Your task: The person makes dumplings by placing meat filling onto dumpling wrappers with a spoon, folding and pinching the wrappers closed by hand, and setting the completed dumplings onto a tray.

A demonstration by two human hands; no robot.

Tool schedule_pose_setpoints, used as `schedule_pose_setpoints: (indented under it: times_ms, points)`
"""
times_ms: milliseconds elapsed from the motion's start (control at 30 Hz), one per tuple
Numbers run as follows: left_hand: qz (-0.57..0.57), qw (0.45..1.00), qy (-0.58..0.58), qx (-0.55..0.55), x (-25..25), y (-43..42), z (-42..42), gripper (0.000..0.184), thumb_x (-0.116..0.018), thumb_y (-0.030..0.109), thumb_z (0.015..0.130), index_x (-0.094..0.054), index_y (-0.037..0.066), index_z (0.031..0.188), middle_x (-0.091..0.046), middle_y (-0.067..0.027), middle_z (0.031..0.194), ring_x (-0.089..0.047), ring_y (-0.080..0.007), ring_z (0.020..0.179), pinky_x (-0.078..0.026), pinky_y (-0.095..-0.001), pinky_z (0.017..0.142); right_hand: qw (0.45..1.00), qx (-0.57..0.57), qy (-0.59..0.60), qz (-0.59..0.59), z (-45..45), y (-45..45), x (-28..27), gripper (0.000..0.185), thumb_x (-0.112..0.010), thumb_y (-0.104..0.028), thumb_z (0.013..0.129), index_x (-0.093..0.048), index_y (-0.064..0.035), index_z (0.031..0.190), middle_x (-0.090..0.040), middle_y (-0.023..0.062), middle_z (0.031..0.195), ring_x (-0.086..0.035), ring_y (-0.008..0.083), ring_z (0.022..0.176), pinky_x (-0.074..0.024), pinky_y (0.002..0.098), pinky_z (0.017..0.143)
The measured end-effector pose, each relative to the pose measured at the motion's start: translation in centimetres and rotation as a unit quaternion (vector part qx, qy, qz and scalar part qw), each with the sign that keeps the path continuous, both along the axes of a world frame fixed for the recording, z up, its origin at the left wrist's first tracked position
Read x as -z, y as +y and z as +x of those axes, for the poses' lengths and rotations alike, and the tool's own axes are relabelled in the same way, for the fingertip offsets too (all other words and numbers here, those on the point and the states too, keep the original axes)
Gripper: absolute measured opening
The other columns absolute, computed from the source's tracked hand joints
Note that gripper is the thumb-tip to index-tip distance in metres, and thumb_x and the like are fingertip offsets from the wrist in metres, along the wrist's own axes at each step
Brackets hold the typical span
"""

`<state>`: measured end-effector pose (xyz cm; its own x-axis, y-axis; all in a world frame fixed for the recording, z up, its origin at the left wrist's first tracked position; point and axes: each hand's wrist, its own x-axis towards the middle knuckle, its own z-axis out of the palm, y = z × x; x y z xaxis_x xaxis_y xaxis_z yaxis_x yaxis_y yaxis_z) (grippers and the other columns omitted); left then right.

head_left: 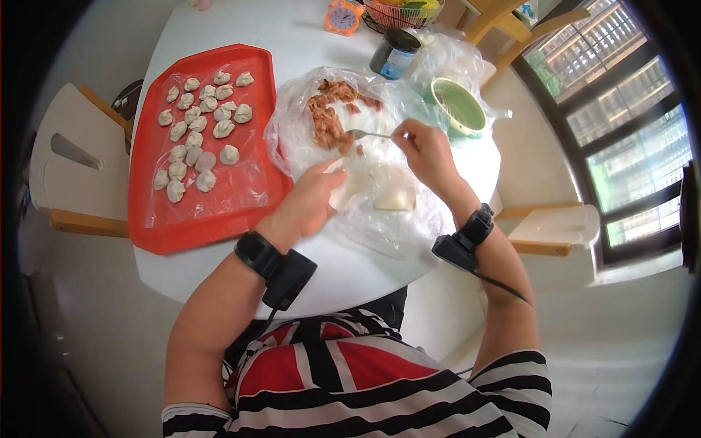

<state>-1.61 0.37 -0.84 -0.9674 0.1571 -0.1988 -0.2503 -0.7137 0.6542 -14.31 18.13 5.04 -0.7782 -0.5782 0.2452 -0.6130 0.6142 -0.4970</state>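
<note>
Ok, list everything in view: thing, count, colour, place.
Table: one, white, centre
Tray: one, red, table's left
Plastic: several pieces, clear, tray and table
Dumplings: about two dozen, cream, on tray
Filling: one mass, brown, on plastic
Wrappers: two or more, pale, left hand and plastic
Utensil: one, metallic, right hand
Jar: one, dark, beyond filling
Basket: one, green, table's right
Clock: one, orange, far edge
Wire bowl: one, pinkish, beside clock
Chairs: three or more, pale, around table
Window: one, dark frame, right
Shirt: one, black-white-red, bottom
Wrist devices: two, black, wrists
Left hand: one, bare, holding wrapper
Right hand: one, bare, holding utensil
</note>
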Motion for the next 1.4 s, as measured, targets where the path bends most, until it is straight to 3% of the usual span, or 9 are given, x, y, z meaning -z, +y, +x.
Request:
schedule_pose_setpoints:
  times_ms: [100, 167, 267, 400, 567, 867, 1133, 1333, 1400]
  points:
    - [-0.018, 1.000, -0.015, -0.005, -0.3, 0.0, 0.0, 0.038, -0.040, 0.010, 0.100, -0.040, -0.002, 0.136, -0.055, -0.0131, 0.128, -0.057, -0.0220, 0.115, -0.048, -0.0345, 0.097, 1.000, -0.017, -0.012, -0.019, 0.0, 0.1, 0.2, 0.007, -0.063, -0.008, 0.084, -0.064, -0.0016, 0.087, -0.060, 0.0145, 0.066, -0.055, 0.0273, 0.057, -0.0428, 0.0371, 0.056]
    - [-0.019, 1.000, -0.016, -0.008, 0.2, 0.0, -0.2, 0.038, -0.040, 0.010, 0.100, -0.040, -0.002, 0.136, -0.054, -0.0132, 0.128, -0.057, -0.0220, 0.115, -0.048, -0.0346, 0.097, 0.999, -0.041, -0.015, -0.025, -0.5, 0.1, 0.3, 0.007, -0.064, -0.007, 0.085, -0.065, -0.0002, 0.087, -0.055, 0.0093, 0.060, -0.047, 0.0124, 0.051, -0.0375, 0.0300, 0.050]
    - [-0.023, 0.999, -0.022, -0.013, 0.0, 0.1, -0.1, 0.039, -0.041, 0.009, 0.100, -0.040, -0.002, 0.137, -0.054, -0.0134, 0.128, -0.057, -0.0220, 0.115, -0.049, -0.0345, 0.097, 0.997, -0.021, -0.079, -0.001, -1.0, 0.1, 0.1, 0.011, -0.065, -0.010, 0.082, -0.065, 0.0007, 0.085, -0.056, 0.0116, 0.061, -0.052, 0.0193, 0.055, -0.0416, 0.0345, 0.054]
    - [-0.024, 0.999, -0.033, -0.019, -0.5, 0.2, 0.0, 0.041, -0.040, 0.007, 0.099, -0.037, -0.001, 0.139, -0.054, -0.0139, 0.128, -0.057, -0.0224, 0.115, -0.049, -0.0342, 0.096, 0.992, -0.042, -0.116, -0.040, -2.4, 0.4, 1.3, 0.011, -0.066, -0.012, 0.082, -0.066, -0.0009, 0.083, -0.056, 0.0056, 0.060, -0.049, 0.0133, 0.052, -0.0384, 0.0310, 0.048]
    - [-0.030, 0.999, -0.028, -0.026, -0.4, -0.1, -0.1, 0.043, -0.040, 0.006, 0.099, -0.034, -0.001, 0.142, -0.053, -0.0156, 0.129, -0.058, -0.0241, 0.115, -0.050, -0.0337, 0.096, 0.884, 0.033, -0.455, -0.107, -2.9, 0.3, 1.6, 0.009, -0.067, -0.010, 0.083, -0.064, -0.0011, 0.081, -0.050, -0.0003, 0.060, -0.037, 0.0062, 0.046, -0.0243, 0.0233, 0.039]
    - [0.011, 0.999, 0.017, -0.026, -0.1, -0.3, -0.5, 0.042, -0.037, 0.005, 0.099, -0.033, -0.002, 0.141, -0.050, -0.0207, 0.132, -0.055, -0.0288, 0.120, -0.047, -0.0354, 0.100, 0.726, 0.055, -0.646, -0.229, -4.3, 0.6, 1.8, 0.009, -0.060, -0.006, 0.088, -0.061, 0.0027, 0.093, -0.036, -0.0046, 0.060, -0.030, 0.0036, 0.047, -0.0200, 0.0187, 0.037]
    - [0.113, 0.991, 0.035, -0.056, -0.5, -0.9, -0.7, 0.042, -0.035, 0.008, 0.100, -0.030, -0.007, 0.139, -0.046, -0.0259, 0.136, -0.049, -0.0328, 0.126, -0.041, -0.0408, 0.108, 0.724, 0.018, -0.629, -0.283, -2.0, 1.3, -1.8, 0.011, -0.059, -0.003, 0.088, -0.060, 0.0045, 0.096, -0.039, -0.0034, 0.061, -0.026, 0.0037, 0.046, -0.0190, 0.0194, 0.038]
    - [0.227, 0.972, 0.006, -0.053, -0.3, -1.2, -0.8, 0.042, -0.033, 0.015, 0.102, -0.033, -0.007, 0.137, -0.048, -0.0227, 0.132, -0.048, -0.0318, 0.125, -0.038, -0.0438, 0.108, 0.855, -0.017, -0.466, -0.227, 1.8, 1.6, -2.7, 0.010, -0.062, -0.008, 0.090, -0.060, 0.0001, 0.095, -0.049, -0.0022, 0.066, -0.038, 0.0040, 0.052, -0.0307, 0.0204, 0.045]
    - [0.251, 0.965, -0.009, -0.075, -0.6, -1.2, -0.7, 0.041, -0.033, 0.017, 0.102, -0.034, -0.007, 0.136, -0.049, -0.0231, 0.129, -0.049, -0.0316, 0.124, -0.040, -0.0444, 0.107, 0.947, -0.052, -0.272, -0.163, 3.4, 1.5, -2.4, 0.011, -0.062, -0.011, 0.091, -0.060, -0.0002, 0.091, -0.055, -0.0022, 0.071, -0.047, 0.0052, 0.061, -0.0380, 0.0215, 0.054]
